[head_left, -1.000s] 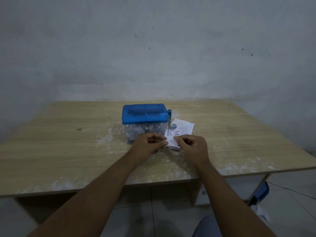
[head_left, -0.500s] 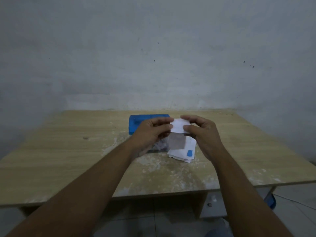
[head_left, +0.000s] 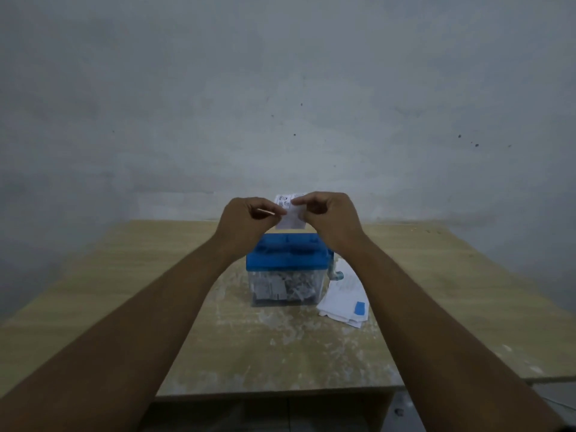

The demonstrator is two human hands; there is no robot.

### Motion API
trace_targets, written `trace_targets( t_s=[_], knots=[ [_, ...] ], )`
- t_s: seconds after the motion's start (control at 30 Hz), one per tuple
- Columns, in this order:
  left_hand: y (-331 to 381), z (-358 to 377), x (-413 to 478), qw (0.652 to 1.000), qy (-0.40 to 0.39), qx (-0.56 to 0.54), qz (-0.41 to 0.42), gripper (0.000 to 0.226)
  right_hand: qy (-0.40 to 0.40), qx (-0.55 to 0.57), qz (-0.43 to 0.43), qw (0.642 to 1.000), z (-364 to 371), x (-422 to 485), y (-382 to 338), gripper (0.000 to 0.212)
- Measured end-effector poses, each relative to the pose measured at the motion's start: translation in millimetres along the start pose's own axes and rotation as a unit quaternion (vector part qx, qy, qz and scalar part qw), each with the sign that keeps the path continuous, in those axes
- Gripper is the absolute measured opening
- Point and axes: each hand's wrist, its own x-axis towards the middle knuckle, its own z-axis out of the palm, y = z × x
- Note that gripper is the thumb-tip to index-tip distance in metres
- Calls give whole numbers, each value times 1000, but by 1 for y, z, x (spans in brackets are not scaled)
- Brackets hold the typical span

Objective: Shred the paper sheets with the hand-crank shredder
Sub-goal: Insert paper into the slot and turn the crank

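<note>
The hand-crank shredder (head_left: 288, 257) has a blue lid and a clear bin holding paper shreds; it stands mid-table, its crank (head_left: 336, 274) on the right side. Both hands hover above the lid. My left hand (head_left: 246, 219) and my right hand (head_left: 328, 216) pinch the top corners of a small printed white paper sheet (head_left: 290, 215), which hangs upright between them just above the shredder's top. A small stack of white paper sheets (head_left: 343, 302) with a blue mark lies on the table to the right of the shredder.
The wooden table (head_left: 124, 307) has whitish scuffs around the shredder. A plain grey wall stands right behind the table's far edge. Floor tiles show below the near edge.
Both hands have lifted one sheet off the stack and raised it from table level to above the shredder lid. The view has tilted, so the shredder now shows in full.
</note>
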Motion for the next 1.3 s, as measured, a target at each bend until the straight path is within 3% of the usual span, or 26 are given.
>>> trace_targets(
  t_s=[0.47, 0.67, 0.8, 0.9, 1.03, 1.1, 1.3],
  knots=[
    [-43, 16, -10, 997, -63, 0, -47, 13, -41, 8, 48, 998, 28, -4, 42, 25],
    [-50, 26, -15, 998, -37, -5, -49, 33, -52, -30, 35, 998, 28, -6, 47, 26],
    [-55, 30, -19, 998, -12, -17, -59, 39, 15, -89, 35, 995, 18, -19, 59, 23],
    [-57, 31, -20, 998, -17, -19, -58, 39, 96, -88, 100, 986, 10, -45, 78, 26],
    [-59, 30, -19, 997, -34, -8, -63, 40, 43, -119, 217, 968, 9, -88, 110, 26],
    [-60, 31, -19, 998, -34, -7, -58, 37, 26, -134, 239, 961, 11, -98, 118, 31],
    [-59, 35, -20, 997, -29, -18, -66, 31, 85, -84, 247, 962, 9, -109, 98, 25]
  ],
)
